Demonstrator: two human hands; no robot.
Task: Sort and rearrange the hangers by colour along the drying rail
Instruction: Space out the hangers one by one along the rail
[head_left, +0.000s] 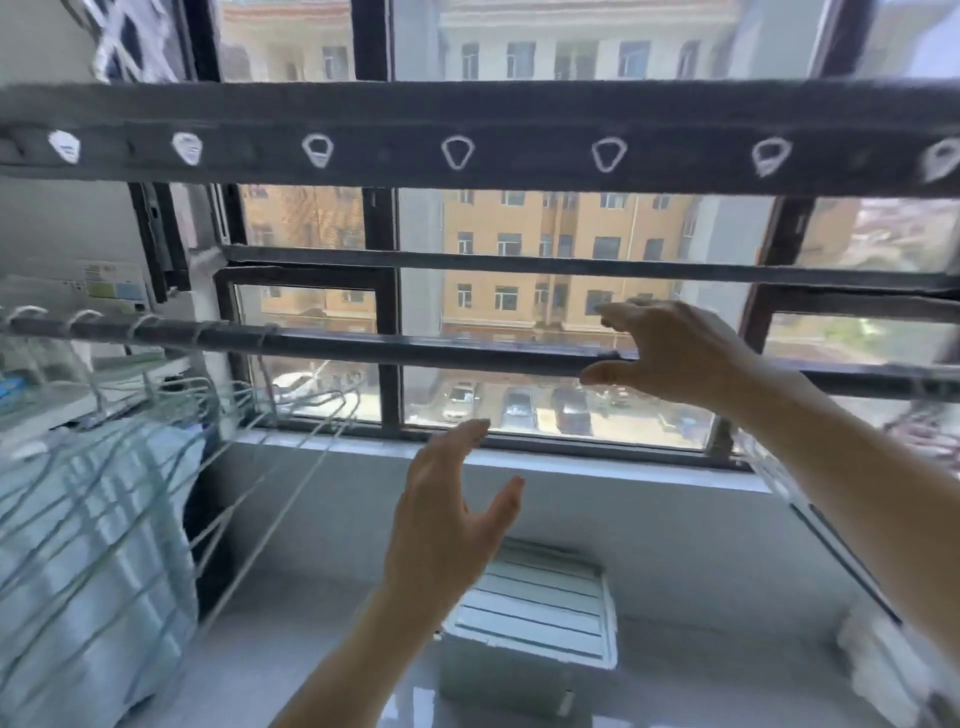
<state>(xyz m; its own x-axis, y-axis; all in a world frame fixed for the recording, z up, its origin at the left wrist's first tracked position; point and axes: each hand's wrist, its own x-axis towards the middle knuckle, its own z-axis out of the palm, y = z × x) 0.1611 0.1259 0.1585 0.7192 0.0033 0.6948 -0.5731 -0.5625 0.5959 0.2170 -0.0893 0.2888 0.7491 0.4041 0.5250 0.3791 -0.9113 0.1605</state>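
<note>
A dark round drying rail (415, 349) runs across the view in front of the window. Several pale green and white wire hangers (171, 410) hang bunched at its left end. At the far right edge, reddish hangers (930, 426) show dimly on the rail. My right hand (670, 353) is raised at the rail right of centre, fingers spread above it and thumb just under it, holding nothing. My left hand (447, 509) is lower, below the rail and in front of the window sill, fingers apart and empty.
A wide dark bar with several triangular holes (457, 153) crosses overhead. A thinner bar (519, 262) lies between it and the rail. A white slatted box (540, 597) sits on the floor below. Shelves and bundled items (78, 519) stand at the left.
</note>
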